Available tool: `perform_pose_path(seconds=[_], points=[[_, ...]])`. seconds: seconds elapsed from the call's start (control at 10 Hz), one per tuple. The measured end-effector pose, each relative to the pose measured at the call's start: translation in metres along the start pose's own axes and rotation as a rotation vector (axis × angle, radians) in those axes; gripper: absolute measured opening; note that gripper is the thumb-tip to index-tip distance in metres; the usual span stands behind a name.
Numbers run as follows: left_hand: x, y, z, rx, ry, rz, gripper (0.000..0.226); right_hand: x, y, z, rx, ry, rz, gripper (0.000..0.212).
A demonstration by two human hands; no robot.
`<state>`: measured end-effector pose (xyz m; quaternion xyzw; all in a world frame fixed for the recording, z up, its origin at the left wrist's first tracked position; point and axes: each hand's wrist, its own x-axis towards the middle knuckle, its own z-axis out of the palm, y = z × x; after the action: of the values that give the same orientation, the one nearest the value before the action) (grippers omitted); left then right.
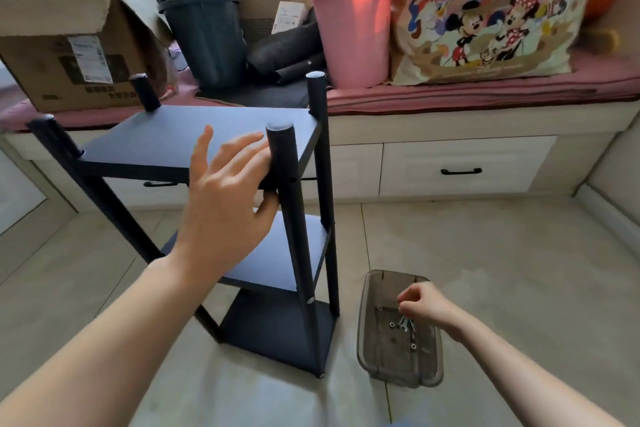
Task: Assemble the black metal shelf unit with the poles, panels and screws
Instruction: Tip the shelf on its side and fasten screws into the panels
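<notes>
The black metal shelf unit (194, 139) stands upright on the floor with three panels between its poles. My left hand (225, 198) reaches to the near right pole (294, 218) at the top panel's front corner; its fingers lie straight on the panel edge and the thumb touches the pole below. My right hand (424, 305) hovers over a clear plastic tray (367, 350) on the floor, its fingers pinching a small metal wrench (406, 322). Several washers and screws (412, 346) lie in the tray.
A window bench with a pink cushion (485, 90) stands behind the shelf, carrying a cardboard box (69, 52), a dark bin (207, 42), a pink bucket (353, 31) and a printed cartoon tote bag (485, 10). Drawers (460, 166) sit under the bench. Tiled floor lies around the tray.
</notes>
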<state>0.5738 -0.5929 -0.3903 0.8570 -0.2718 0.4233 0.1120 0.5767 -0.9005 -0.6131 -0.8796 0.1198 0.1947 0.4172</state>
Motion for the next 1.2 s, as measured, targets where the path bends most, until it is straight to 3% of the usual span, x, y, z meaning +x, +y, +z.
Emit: perform_pose_path(seconds=[0.2,0.4,0.8,1.1,1.2], points=[[-0.005,0.009,-0.012,-0.163,-0.108,-0.077,0.046,0.056,0.033,0.04,-0.244,-0.032,0.073,0.018],[-0.002,0.016,-0.001,-0.048,-0.064,-0.14,0.046,0.097,0.056,0.071,-0.38,-0.051,0.1,0.021],[0.003,0.03,0.007,0.008,0.021,-0.177,0.038,0.135,0.095,0.103,-0.364,-0.003,0.086,0.02],[0.006,0.036,0.01,0.03,0.023,-0.213,0.034,0.135,0.118,0.102,-0.582,0.018,-0.131,0.011],[0.006,0.037,0.011,0.028,0.023,-0.218,0.034,0.138,0.119,0.104,-0.56,-0.015,-0.078,0.025]])
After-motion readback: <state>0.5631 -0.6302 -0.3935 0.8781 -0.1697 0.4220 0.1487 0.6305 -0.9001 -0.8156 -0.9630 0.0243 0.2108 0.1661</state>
